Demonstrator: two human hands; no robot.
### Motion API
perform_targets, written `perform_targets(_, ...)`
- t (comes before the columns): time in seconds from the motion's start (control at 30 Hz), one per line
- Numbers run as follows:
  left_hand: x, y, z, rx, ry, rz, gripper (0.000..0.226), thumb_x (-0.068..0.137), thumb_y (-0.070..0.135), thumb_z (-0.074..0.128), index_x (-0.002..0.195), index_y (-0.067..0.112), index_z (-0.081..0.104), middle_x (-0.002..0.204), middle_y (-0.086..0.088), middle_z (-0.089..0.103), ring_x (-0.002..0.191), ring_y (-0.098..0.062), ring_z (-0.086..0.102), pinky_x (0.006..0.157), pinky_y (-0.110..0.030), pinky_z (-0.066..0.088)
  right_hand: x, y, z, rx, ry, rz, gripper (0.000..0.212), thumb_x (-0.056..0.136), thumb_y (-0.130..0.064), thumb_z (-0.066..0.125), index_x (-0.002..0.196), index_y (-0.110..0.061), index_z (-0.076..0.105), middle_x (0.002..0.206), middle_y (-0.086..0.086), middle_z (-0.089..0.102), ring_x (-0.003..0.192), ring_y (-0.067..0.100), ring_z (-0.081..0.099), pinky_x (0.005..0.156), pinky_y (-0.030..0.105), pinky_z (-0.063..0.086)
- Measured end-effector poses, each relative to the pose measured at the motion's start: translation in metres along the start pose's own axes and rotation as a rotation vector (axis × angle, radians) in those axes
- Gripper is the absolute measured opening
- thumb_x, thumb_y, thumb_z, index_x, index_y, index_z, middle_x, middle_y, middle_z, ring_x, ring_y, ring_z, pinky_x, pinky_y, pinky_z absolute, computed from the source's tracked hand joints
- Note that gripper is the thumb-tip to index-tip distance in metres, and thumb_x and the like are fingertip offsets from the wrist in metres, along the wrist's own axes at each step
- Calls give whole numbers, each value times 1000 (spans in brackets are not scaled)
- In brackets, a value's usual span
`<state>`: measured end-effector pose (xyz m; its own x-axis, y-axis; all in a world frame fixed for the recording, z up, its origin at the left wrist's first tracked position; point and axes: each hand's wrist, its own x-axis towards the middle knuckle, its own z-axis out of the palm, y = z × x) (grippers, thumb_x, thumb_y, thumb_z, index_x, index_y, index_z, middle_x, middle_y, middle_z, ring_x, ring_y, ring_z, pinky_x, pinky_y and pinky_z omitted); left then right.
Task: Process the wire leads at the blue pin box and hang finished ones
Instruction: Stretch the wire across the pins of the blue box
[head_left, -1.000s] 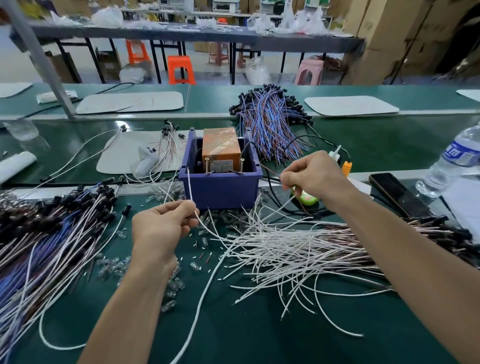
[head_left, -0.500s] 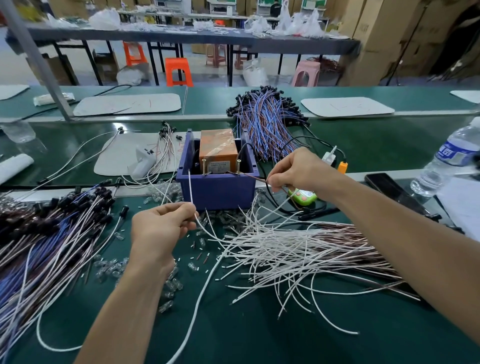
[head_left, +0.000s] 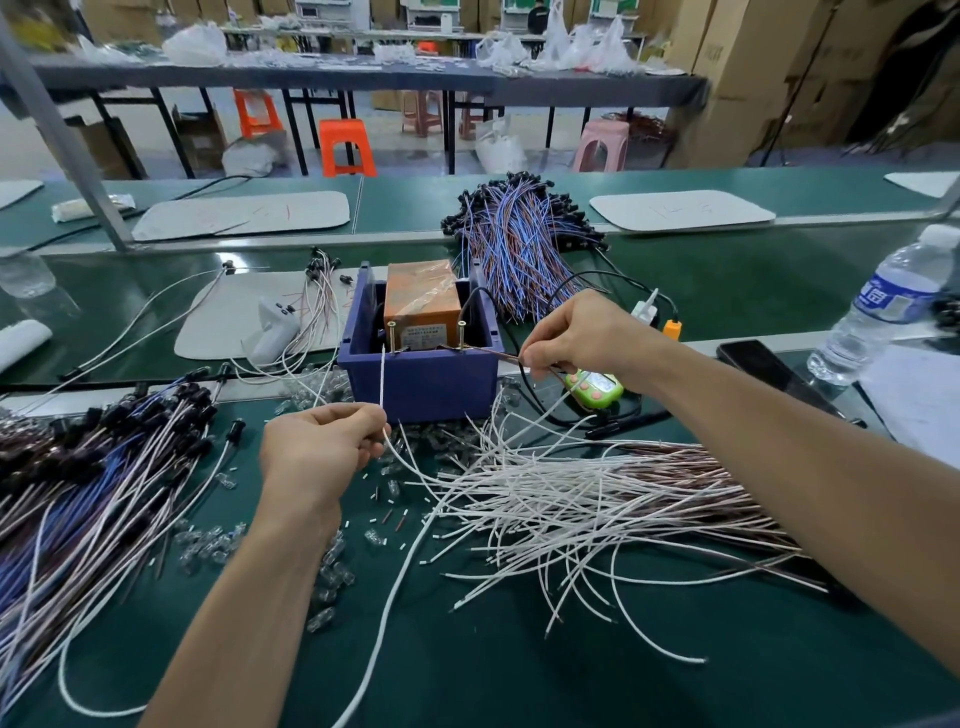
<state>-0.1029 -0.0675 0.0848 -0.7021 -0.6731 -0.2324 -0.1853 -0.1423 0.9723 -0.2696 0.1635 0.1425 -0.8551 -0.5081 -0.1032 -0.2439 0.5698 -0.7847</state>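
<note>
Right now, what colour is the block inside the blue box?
Orange, with shiny clear tape over it. The block sits in the blue box, seen from the head camera.

your surface (head_left: 467, 670) is a dark green mat with a smooth, slightly glossy sheen. on it, the blue pin box (head_left: 421, 382) looks like matt moulded plastic, with two brass-coloured metal pins (head_left: 390, 338) standing at its front rim. the orange block (head_left: 422, 301) inside it is wrapped in shiny clear tape. the loose white leads (head_left: 545, 499) have matt, smooth plastic insulation. the water bottle (head_left: 878, 312) at your right is clear, glossy plastic with a printed blue label.
</note>
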Motion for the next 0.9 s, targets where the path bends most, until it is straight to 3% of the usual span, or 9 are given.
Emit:
perform_targets(0.53,-3,2,3,65,-9,34,10,79,3,81,71,9,79,64,-8,74,46,-11,58,47,-14,49,-4,2,-2,24,3,-16,9,83,-5,79,79,-13,83,75,9,78,58,5,61,57,20,49)
perform_targets(0.73,-6,2,2,64,-26,45,9,80,1,80,72,7,79,63,-7,73,45,-9,56,46,-14,47,-5,-1,-4,38,-3,-22,13,81,-3,79,75,-14,83,72,8,77,51,1,57,52,16,47)
perform_targets(0.9,-5,0,-2,58,-19,40,10,80,3,81,72,8,79,65,-8,75,46,-10,59,46,-13,47,-8,2,-5,30,45,-8,13,81,-7,80,75,-17,83,71,5,77,56,1,61,57,19,48)
